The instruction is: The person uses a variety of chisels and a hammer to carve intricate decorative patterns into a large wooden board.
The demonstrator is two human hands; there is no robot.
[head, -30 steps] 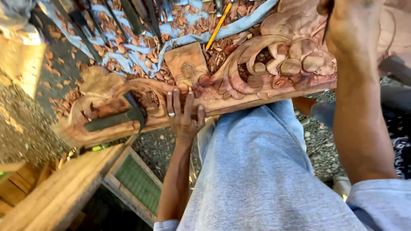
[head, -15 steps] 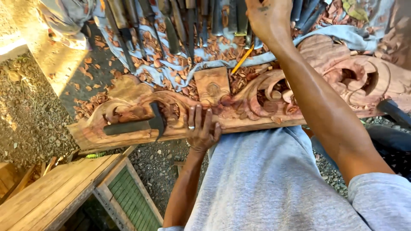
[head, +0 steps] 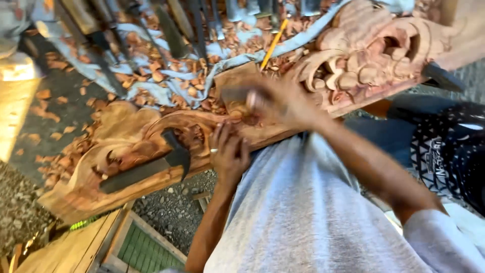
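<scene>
**Right hand's come down onto the carving**

Only the one head view here, so here goes. Half a second back the right hand was stretched way out over the row of chisels; now the right hand is down at the middle of the carved wood panel, all smeared with motion blur. It looks curled round something dark, but I honestly can't tell what, or how tight. So it's gone from reaching to working on the wood, I'd say.

The left hand hasn't budged much: fingers together, tips pressed on the panel's near edge, ring showing, nothing held.

The panel lies slantwise across the person's lap, pale reddish wood with deep scrolls and leafy curls, rougher at the left end. A hatchet rests on it there. Wood chips and a yellow pencil lie beyond.
</scene>
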